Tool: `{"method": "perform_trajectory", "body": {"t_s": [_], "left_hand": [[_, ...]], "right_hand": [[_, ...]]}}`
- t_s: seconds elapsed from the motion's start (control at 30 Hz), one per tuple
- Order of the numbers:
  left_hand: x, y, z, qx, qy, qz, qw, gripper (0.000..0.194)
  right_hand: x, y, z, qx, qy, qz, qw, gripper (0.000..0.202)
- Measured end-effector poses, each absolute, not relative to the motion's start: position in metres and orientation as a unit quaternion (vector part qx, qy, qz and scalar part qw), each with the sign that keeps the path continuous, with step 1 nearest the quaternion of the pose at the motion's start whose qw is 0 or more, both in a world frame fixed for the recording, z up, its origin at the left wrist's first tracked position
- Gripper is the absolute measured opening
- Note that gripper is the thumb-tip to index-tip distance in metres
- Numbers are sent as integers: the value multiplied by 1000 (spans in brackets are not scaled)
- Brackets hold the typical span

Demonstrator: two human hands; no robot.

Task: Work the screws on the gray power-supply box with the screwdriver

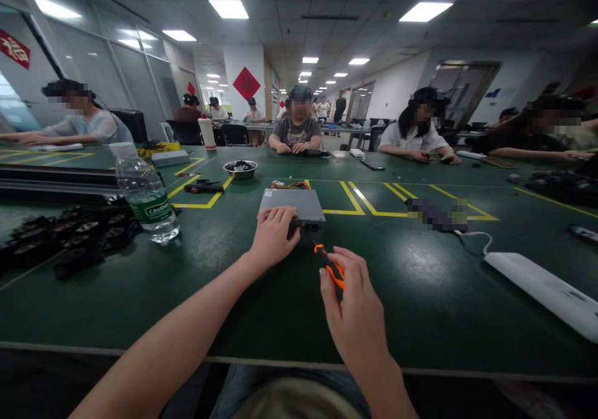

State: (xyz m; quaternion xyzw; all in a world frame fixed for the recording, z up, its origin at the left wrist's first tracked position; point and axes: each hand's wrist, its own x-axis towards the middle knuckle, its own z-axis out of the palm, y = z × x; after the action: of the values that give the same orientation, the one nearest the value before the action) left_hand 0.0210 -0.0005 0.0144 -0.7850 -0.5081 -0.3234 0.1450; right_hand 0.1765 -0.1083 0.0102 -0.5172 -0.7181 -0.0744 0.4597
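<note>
A grey metal computer power supply lies on the green table, its socket face toward me and coloured cables at its far side. My left hand grips its near left corner, fingers on top and thumb against the front face. In my right hand is a screwdriver with an orange and black handle, held between thumb and fingers. Its thin tip points up and left toward the power supply's front face. Whether the tip touches the metal I cannot tell.
Left of me stands a water bottle beside a pile of black parts. Farther back are a metal bowl of small pieces and a black tool. A white power strip lies right. Several people sit around the tables.
</note>
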Motion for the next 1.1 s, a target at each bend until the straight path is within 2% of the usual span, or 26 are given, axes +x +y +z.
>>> {"method": "perform_trajectory", "body": {"t_s": [0.3, 0.57, 0.8, 1.1], "left_hand": [[21, 2, 12, -777, -519, -325, 145, 19], [22, 2, 13, -777, -519, -328, 142, 21], [22, 2, 12, -776, -521, -326, 140, 22], [23, 2, 12, -774, -521, -334, 136, 21]], "right_hand": [[178, -108, 7, -539, -723, -103, 421, 23], [172, -109, 4, -492, -745, -118, 435, 24], [174, -111, 1, -540, -719, -113, 423, 27], [173, -111, -2, -531, -725, -103, 426, 25]]}}
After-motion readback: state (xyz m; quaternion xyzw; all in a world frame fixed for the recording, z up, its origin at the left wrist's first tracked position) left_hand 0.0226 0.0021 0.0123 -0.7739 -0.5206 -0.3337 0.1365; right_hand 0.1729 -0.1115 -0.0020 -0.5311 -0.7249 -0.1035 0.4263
